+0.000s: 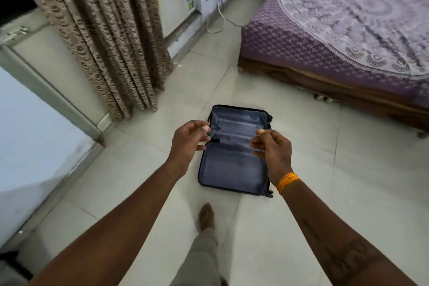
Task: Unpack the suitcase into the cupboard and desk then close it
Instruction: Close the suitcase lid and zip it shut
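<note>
A: Report the largest items first.

B: I see a pale tiled floor (290,193) across most of the view. At upper right stands a wooden-framed bed (348,37) under a purple patterned cover. At upper left hangs a brown patterned curtain (99,37), with a white window air conditioner (176,0) just beside it.

A: Location of the task item?

B: The dark blue soft-sided suitcase (229,169) lies flat on the floor at centre, between the curtain and the bed. It is open, with its grey-blue lining facing up. I see nothing loose inside it, though the picture is blurred there.

A: State of the hands?

B: Both are stretched forward above the suitcase, apart from each other. The left hand (188,141) has its fingers loosely curled and I see nothing in its grip. The right hand (271,148) is likewise loosely curled, also with nothing in it. An orange thread band (286,182) circles the right wrist.

A: Anything smaller?

B: One bare foot (205,216) is planted on the floor just short of the suitcase.
</note>
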`<state>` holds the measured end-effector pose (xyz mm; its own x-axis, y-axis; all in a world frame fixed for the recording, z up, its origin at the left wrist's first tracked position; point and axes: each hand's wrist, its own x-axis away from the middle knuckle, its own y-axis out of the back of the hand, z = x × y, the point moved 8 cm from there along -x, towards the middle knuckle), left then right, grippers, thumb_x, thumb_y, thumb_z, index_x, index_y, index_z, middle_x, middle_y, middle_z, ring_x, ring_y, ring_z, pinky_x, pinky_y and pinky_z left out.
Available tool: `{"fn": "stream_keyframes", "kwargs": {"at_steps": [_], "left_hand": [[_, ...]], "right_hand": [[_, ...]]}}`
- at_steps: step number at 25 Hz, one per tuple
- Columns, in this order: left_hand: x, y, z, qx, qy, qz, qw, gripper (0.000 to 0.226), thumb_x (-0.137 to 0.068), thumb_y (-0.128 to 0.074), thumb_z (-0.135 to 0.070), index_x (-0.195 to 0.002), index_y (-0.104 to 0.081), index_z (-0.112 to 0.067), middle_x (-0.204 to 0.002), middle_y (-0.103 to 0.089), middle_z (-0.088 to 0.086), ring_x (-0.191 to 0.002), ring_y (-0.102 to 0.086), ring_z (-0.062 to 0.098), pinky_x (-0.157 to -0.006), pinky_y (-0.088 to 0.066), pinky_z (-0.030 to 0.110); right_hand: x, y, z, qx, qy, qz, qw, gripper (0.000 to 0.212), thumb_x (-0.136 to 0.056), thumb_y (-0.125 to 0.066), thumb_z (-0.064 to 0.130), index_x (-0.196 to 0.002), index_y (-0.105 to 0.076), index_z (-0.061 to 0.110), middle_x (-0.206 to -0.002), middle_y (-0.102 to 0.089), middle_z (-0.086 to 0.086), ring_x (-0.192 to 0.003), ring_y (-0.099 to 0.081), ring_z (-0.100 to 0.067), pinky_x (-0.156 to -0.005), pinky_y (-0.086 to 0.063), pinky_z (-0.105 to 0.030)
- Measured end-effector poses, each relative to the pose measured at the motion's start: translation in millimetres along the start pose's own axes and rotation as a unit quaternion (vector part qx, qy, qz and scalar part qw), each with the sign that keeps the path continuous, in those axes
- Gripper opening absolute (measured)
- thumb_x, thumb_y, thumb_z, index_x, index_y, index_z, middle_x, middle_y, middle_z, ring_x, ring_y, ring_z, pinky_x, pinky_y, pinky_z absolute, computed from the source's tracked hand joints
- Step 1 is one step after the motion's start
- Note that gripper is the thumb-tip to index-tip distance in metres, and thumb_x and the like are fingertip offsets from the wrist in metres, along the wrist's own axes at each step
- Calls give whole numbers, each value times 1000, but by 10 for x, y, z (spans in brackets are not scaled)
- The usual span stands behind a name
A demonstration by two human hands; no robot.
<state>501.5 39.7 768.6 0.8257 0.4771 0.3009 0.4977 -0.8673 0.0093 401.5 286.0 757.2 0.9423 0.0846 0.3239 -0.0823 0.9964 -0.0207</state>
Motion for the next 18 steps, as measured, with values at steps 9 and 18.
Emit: {"fn": "stream_keyframes", "kwargs": {"at_steps": [9,18], "left_hand": [[-2485,-811,783,-65,39,51,996,16,-98,-68,-22,-112,-75,-20,-106,-79,3,-90,-74,14,-73,-59,30],[-4715,-1491,3329,-142,66,61,986,16,-97,-72,-23,-114,-74,-22,-107,-78,-3,-98,-73,15,-76,-59,31]], "right_hand": [[-2043,10,-1053,0,-82,-112,990,22,-101,-64,19,-100,-71,-2,-89,-75,-21,-75,-68,-23,-71,-58,-38],[-4459,88,-3131,42,-104,-125,986,15,-99,-65,16,-86,-70,11,-73,-69,-5,-69,-64,-19,-62,-53,-32]]}}
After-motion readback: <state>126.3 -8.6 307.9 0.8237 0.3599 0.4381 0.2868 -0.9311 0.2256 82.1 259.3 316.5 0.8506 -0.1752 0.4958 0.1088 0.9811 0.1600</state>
